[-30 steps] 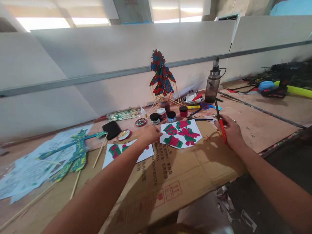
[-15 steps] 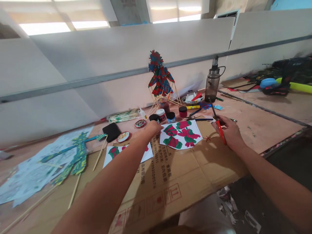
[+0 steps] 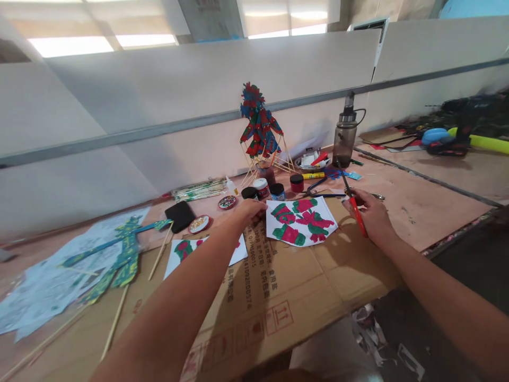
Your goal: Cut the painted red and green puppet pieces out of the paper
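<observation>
My left hand (image 3: 251, 211) is closed on the left edge of a white sheet of paper (image 3: 300, 222) painted with magenta and green shapes. Held in my right hand (image 3: 371, 215) are scissors (image 3: 358, 216) with red handles. Their dark blades point up and away, close together and apart from the sheet. A second painted sheet (image 3: 238, 252) lies on the cardboard, partly hidden under my left forearm. Paint jars (image 3: 277, 192) stand just beyond my left hand.
Flat cardboard (image 3: 310, 292) covers the near table. Behind stand a red-and-blue figure on sticks (image 3: 260, 127) and a bottle (image 3: 345, 138). Pliers (image 3: 316, 185) lie behind the sheet. Bead lids (image 3: 199, 224), a black pad (image 3: 180, 216) and a green-and-blue cutout figure (image 3: 129, 249) lie left.
The painted sheet has shifted a little to the right and turned slightly, with my left hand at its edge. My right hand and the scissors have barely moved.
</observation>
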The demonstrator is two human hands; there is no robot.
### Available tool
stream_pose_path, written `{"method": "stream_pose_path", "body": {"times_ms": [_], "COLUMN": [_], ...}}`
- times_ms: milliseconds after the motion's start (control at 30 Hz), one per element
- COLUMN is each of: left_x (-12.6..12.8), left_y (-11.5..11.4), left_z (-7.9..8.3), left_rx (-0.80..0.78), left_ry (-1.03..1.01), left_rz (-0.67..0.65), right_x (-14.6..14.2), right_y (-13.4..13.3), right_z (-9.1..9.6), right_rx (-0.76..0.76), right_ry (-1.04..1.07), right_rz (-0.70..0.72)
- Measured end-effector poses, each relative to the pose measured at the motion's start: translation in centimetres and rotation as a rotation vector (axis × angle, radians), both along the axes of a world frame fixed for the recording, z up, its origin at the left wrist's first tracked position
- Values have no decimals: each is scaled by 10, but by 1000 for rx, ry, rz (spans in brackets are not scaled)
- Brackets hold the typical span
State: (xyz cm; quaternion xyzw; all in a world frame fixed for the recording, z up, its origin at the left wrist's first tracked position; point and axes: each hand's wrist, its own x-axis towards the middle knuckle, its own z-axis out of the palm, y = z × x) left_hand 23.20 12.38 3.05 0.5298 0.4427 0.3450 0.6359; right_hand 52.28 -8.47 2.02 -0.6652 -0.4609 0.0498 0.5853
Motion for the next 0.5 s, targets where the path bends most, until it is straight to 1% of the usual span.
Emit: {"method": "stream_pose_path", "body": {"times_ms": [67, 167, 233, 267, 300, 400, 433, 500], "left_x": [-1, -8, -16, -21, -26, -45, -52, -66], "left_y": [-7, -15, -19, -20, -21, -20, -20, -19], "left_z": [10, 30, 45, 52, 59, 79, 85, 96], "left_rx": [-4, 6, 13, 9, -3, -21, -15, 6], "left_ry": [-6, -94, -175, -231, -296, -433, -445, -458], "left_rz": [-7, 10, 32, 42, 48, 45, 40, 39], "right_x": [0, 0, 0, 0, -1, -4, -6, -13], "right_y": [0, 0, 0, 0, 0, 5, 7, 14], "right_z": [0, 1, 1, 1, 1, 1, 1, 4], "right_rx": [-1, -14, -21, -22, -20, -2, 7, 27], "right_ry": [9, 30, 89, 151, 233, 472, 517, 565], "right_rz": [6, 5, 14, 32, 69, 255, 305, 357]}}
